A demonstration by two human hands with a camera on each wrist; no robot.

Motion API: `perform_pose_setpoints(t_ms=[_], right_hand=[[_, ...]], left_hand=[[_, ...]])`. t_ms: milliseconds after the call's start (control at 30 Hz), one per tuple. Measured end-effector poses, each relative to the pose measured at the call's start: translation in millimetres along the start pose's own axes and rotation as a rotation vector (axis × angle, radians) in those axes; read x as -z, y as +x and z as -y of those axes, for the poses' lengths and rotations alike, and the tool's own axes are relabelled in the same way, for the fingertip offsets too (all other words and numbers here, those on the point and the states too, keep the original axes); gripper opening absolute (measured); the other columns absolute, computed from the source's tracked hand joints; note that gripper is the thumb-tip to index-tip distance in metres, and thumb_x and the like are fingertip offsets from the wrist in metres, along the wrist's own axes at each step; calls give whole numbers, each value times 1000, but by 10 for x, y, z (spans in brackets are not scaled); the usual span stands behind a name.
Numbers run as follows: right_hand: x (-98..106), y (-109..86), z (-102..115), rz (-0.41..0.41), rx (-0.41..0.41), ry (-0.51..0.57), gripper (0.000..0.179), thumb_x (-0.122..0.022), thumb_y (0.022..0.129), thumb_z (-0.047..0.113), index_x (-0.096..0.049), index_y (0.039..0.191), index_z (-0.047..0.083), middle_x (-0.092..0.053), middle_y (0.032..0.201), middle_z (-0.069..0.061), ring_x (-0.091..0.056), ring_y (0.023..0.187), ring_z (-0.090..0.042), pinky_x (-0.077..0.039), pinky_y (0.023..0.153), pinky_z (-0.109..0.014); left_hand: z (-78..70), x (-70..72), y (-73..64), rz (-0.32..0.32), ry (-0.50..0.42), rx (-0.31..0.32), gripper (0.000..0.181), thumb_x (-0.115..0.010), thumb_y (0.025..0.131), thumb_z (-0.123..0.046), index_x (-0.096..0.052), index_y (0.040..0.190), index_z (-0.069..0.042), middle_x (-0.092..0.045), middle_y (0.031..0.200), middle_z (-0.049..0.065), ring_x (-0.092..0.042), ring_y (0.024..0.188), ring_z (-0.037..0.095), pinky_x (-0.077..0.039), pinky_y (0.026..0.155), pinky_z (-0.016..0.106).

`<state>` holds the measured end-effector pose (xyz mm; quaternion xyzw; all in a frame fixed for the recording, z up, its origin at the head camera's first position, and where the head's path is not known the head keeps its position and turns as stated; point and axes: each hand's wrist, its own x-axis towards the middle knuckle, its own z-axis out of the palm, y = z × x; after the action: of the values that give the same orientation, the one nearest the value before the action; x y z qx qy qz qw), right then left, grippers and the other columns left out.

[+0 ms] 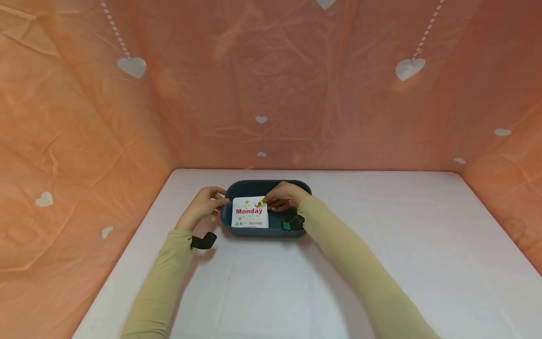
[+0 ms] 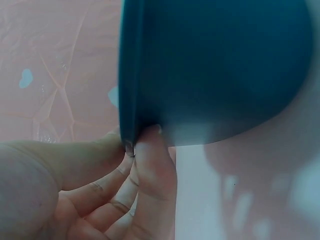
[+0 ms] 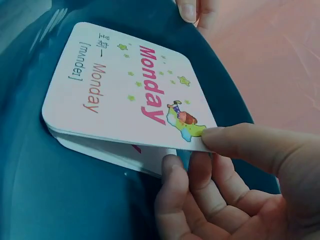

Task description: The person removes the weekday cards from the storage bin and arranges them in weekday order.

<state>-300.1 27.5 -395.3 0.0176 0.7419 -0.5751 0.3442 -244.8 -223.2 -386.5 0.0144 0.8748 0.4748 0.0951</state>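
Note:
A dark teal oval tray sits on the white table, and flash cards lie inside it. The top card reads "Monday" in pink letters, with stars and a small cartoon figure. My right hand pinches a corner of this card between thumb and fingers. In the right wrist view the gripped edge is lifted, and another card shows beneath it. My left hand pinches the left rim of the tray, thumb on one side and index finger on the other, as the left wrist view shows.
The white tabletop extends around the tray, widest to the right. An orange cloth with white hearts hangs behind the table and along both sides. Black wrist mounts sit by both sleeves.

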Motion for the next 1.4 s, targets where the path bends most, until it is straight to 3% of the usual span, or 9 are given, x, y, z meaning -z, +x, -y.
perform_pose_setpoints(t_ms=[400, 800, 1100, 1400], right_hand=[[55, -10, -40, -58, -11, 71, 27, -68, 85, 2, -61, 109, -8, -63, 91, -14, -61, 68, -17, -54, 69, -29], [105, -9, -47, -56, 12, 104, 26, -66, 87, -1, -62, 111, -11, -64, 88, -15, -62, 66, -17, -54, 68, -28], [115, -21, -17, -78, 28, 68, 33, -63, 88, -4, -58, 119, -10, -65, 95, -18, -62, 63, -17, -55, 68, -30], [121, -65, 38, -94, 61, -42, 29, -60, 91, -3, -56, 119, -10, -65, 94, -21, -64, 61, -19, -55, 69, -34]], left_hand=[[16, -27, 10, 1, -5, 0, 35, -60, 94, -8, -52, 124, 8, -60, 99, 22, -59, 68, 18, -52, 62, 32], [8, -36, 2, 5, -19, 7, 34, -60, 94, -7, -52, 124, 8, -59, 102, 24, -58, 71, 22, -52, 63, 30], [3, -15, -11, 4, -12, 7, 34, -60, 94, -9, -53, 123, 7, -59, 101, 23, -60, 72, 22, -53, 64, 32], [13, -7, 16, 3, 2, 21, 37, -59, 95, -10, -51, 126, 7, -58, 105, 27, -61, 76, 28, -53, 64, 33]])
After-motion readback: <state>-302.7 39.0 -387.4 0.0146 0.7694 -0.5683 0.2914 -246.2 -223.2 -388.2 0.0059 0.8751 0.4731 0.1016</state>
